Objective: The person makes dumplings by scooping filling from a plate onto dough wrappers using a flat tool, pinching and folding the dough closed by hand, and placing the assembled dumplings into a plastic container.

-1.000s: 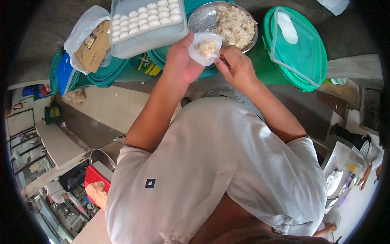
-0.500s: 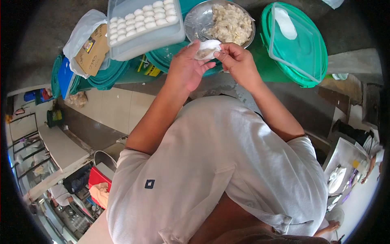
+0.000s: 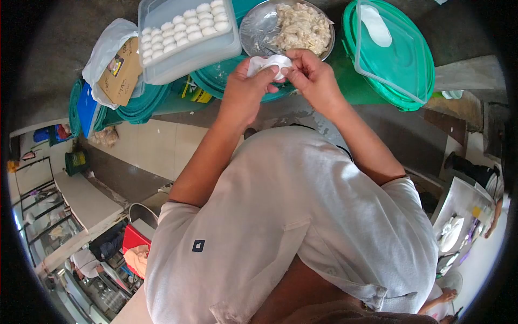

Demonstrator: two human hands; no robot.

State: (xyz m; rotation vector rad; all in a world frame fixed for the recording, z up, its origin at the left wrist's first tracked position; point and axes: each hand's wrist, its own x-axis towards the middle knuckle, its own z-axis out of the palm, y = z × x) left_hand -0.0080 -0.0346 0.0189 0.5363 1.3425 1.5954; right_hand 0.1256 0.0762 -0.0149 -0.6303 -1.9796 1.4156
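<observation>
A thin white dough wrapper point(image 3: 264, 63) is held up between both hands, folded over so the filling inside is mostly hidden. My left hand point(image 3: 244, 92) cradles it from the left, thumb pressed on top. From the right, my right hand point(image 3: 317, 80) pinches its edge between thumb and fingers. Just beyond the hands is a metal bowl point(image 3: 258, 33) with a heap of pale, moist filling point(image 3: 303, 26) on its right side. To the left of the bowl, a clear plastic container point(image 3: 191, 62) carries rows of white dough balls point(image 3: 186, 28).
A green lid point(image 3: 350, 32) with a clear plastic lid point(image 3: 402, 59) on it lies at right. Teal lids point(image 3: 216, 75), a plastic bag point(image 3: 110, 46) and a cardboard piece point(image 3: 123, 75) are at left. Another person's arm point(image 3: 493, 218) shows at the far right.
The dough wrapper has been folded over, covering filling that showed before. My left thumb has come across onto it. The view has shifted slightly.
</observation>
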